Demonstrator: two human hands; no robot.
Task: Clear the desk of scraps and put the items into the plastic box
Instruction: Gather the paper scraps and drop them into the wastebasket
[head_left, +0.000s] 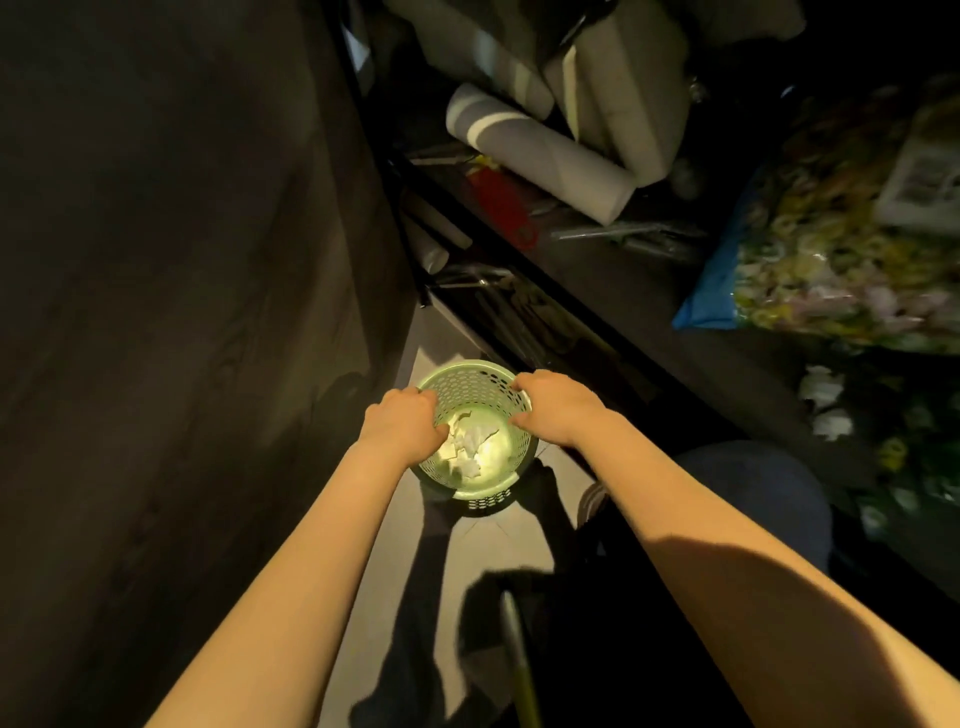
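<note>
Pale tiled floor (498, 545), with a green mesh wastebasket (488, 500) upright on it. To the right, a dark desk top (727, 395) bearing a blue-edged clear bag (831, 260) of yellow-white pieces and, nearer, crumpled white scraps (826, 402).

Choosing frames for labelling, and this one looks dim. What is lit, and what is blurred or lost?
Head view: warm light falls on the round pale green perforated plastic basket, the white paper scraps inside, the left hand and the right hand; head view again: the dark panel at left is nearly black, the flower-patterned bag at right blurred.
</note>
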